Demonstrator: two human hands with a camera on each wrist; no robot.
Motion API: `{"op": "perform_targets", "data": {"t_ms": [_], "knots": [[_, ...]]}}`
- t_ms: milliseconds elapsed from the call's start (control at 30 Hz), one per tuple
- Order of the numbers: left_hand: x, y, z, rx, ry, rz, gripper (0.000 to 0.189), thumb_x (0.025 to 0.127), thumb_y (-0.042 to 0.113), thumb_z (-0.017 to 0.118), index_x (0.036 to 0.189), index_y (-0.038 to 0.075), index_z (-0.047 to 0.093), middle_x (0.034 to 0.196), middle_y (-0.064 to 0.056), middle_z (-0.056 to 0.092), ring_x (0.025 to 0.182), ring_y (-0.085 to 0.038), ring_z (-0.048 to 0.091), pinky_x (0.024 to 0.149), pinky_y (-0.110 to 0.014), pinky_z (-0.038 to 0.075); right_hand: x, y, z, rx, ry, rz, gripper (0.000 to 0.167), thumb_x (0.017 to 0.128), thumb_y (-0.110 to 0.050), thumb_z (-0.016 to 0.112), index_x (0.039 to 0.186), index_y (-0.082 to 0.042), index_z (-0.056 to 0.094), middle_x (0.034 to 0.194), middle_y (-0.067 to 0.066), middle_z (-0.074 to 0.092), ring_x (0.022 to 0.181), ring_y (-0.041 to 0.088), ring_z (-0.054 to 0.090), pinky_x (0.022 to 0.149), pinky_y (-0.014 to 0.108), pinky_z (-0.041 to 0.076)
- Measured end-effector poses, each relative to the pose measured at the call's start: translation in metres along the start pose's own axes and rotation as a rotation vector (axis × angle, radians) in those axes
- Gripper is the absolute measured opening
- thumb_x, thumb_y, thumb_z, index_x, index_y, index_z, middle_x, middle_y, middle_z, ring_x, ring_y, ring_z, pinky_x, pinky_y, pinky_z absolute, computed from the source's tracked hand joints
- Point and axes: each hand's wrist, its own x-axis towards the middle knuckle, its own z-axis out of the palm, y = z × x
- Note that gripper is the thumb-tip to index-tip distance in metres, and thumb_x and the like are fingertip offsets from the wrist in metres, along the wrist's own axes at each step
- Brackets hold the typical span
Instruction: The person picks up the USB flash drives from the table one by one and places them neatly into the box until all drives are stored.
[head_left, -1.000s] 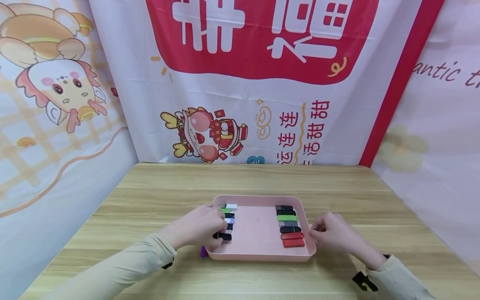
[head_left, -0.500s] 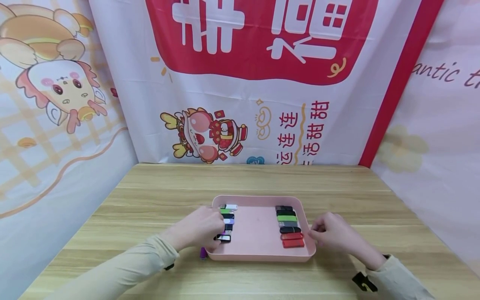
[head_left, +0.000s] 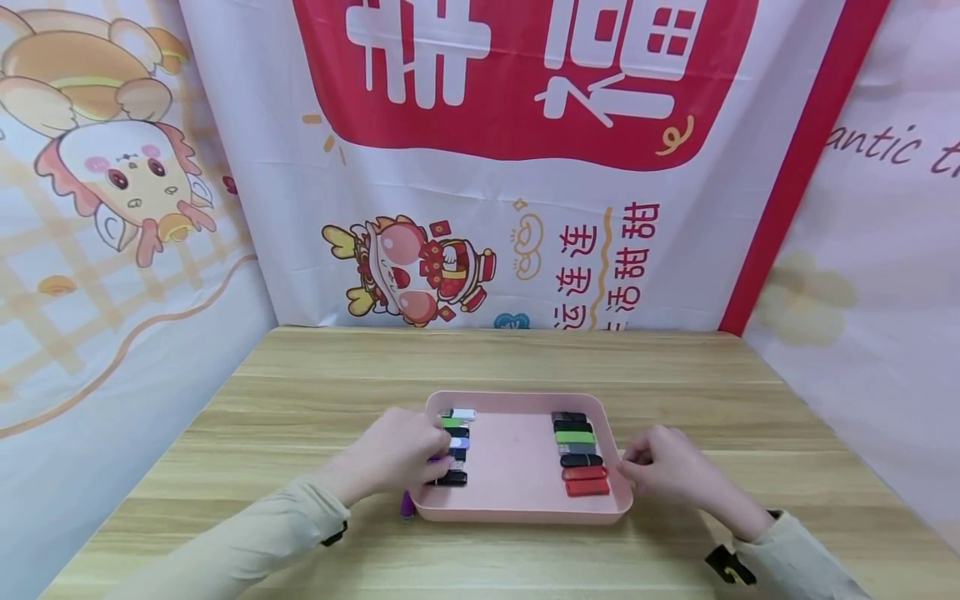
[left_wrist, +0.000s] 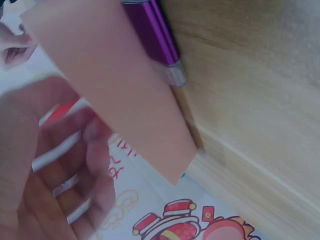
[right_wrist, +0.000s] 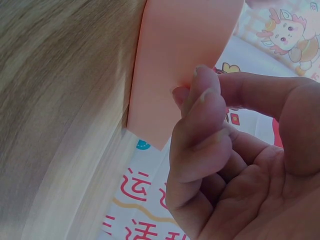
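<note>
A pink tray [head_left: 517, 515] holds two rows of USB sticks. At its left end my left hand [head_left: 393, 450] reaches over the rim, with thumb and fingertips around a purple USB stick [head_left: 438, 458] in the left row; its fingertips are hidden by the tray wall in the left wrist view. Just in front of that stick lies a black USB stick [head_left: 452, 478]. My right hand [head_left: 663, 467] pinches the tray's right rim, and in the right wrist view one fingertip lies against the outer wall.
Another purple stick [left_wrist: 152, 32] with a silver end lies on the wooden table [head_left: 337, 558], against the outside of the tray's left wall. The right row has red USB sticks [head_left: 587, 487], black ones and a green one [head_left: 574, 437]. Printed cloth [head_left: 525, 167] hangs behind.
The black USB stick at the front of the left row has turned from a light-marked face to a plain dark one since half a second ago. My left hand drew slightly back; the right stayed put.
</note>
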Motion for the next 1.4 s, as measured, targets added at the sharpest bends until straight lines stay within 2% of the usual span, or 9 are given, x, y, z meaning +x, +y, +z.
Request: {"op": "perform_targets", "data": {"t_ms": [67,233,333,467,667,867,1067,1233,1400], "knots": [[-0.005,0.001,-0.006,-0.017,0.058,-0.113,0.020,0.085,0.032,0.073,0.074,0.019,0.064,0.067,0.009,0.049,0.055,-0.007,0.042,0.045,-0.025,0.034,0.000,0.000,0.000,0.001,0.002,0.007,0.013,0.087,-0.011,0.073,0.075,-0.011,0.071,0.064,0.000,0.060,0.059,0.016,0.054,0.053,0.030,0.047],[-0.020,0.003,-0.020,-0.069,0.125,-0.395,0.025,0.084,0.026,0.071,0.066,0.017,0.056,0.057,0.007,0.046,0.051,-0.011,0.043,0.041,-0.029,0.037,-0.001,-0.001,-0.001,0.005,0.003,0.002,0.013,0.087,-0.010,0.072,0.075,-0.010,0.071,0.065,0.000,0.060,0.059,0.016,0.055,0.053,0.030,0.047],[-0.030,0.002,-0.026,-0.142,0.108,-0.520,0.032,0.084,0.027,0.071,0.062,0.017,0.049,0.055,0.005,0.043,0.049,-0.014,0.043,0.042,-0.032,0.037,0.000,0.000,-0.001,0.005,0.003,-0.006,0.012,0.087,-0.010,0.072,0.075,-0.010,0.071,0.065,0.000,0.060,0.058,0.015,0.055,0.053,0.030,0.048],[-0.040,0.001,-0.028,-0.245,0.048,-0.616,0.036,0.083,0.027,0.069,0.059,0.014,0.046,0.052,0.004,0.039,0.046,-0.013,0.038,0.041,-0.031,0.032,0.000,0.001,0.000,0.005,-0.001,-0.020,0.012,0.087,-0.010,0.072,0.075,-0.010,0.070,0.065,0.000,0.061,0.058,0.015,0.056,0.052,0.029,0.047],[-0.049,0.002,-0.022,-0.331,-0.022,-0.628,0.039,0.075,0.022,0.069,0.050,0.015,0.040,0.043,0.009,0.025,0.041,-0.007,0.025,0.039,-0.027,0.024,-0.001,0.003,0.000,0.018,-0.005,-0.030,0.013,0.087,-0.010,0.072,0.074,-0.010,0.070,0.064,0.000,0.061,0.057,0.015,0.057,0.052,0.029,0.048],[-0.051,0.005,-0.017,-0.358,-0.078,-0.609,0.040,0.072,0.025,0.072,0.047,0.016,0.043,0.040,0.012,0.024,0.038,-0.002,0.022,0.038,-0.025,0.021,0.000,0.004,0.000,0.013,0.002,-0.042,0.013,0.087,-0.010,0.071,0.074,-0.010,0.070,0.064,-0.001,0.060,0.057,0.015,0.056,0.052,0.029,0.048],[-0.049,0.011,-0.012,-0.392,-0.120,-0.605,0.046,0.070,0.032,0.079,0.048,0.016,0.042,0.041,0.012,0.025,0.040,-0.004,0.024,0.038,-0.024,0.020,0.000,0.003,0.000,0.007,0.004,-0.044,0.013,0.087,-0.010,0.071,0.074,-0.011,0.070,0.064,-0.001,0.060,0.058,0.015,0.056,0.052,0.029,0.047],[-0.050,0.013,-0.008,-0.379,-0.110,-0.570,0.041,0.065,0.027,0.077,0.047,0.017,0.042,0.041,0.013,0.025,0.038,-0.002,0.022,0.038,-0.024,0.019,0.000,0.002,0.000,0.003,0.004,-0.054,0.014,0.087,-0.010,0.071,0.074,-0.011,0.070,0.063,-0.002,0.060,0.057,0.014,0.056,0.051,0.029,0.047],[-0.052,0.013,-0.003,-0.393,-0.149,-0.588,0.041,0.067,0.031,0.080,0.049,0.016,0.046,0.041,0.013,0.029,0.039,-0.004,0.029,0.038,-0.024,0.023,0.000,0.003,0.000,0.009,-0.003,-0.043,0.013,0.087,-0.010,0.071,0.074,-0.011,0.070,0.064,-0.001,0.060,0.057,0.015,0.056,0.052,0.029,0.047]]}}
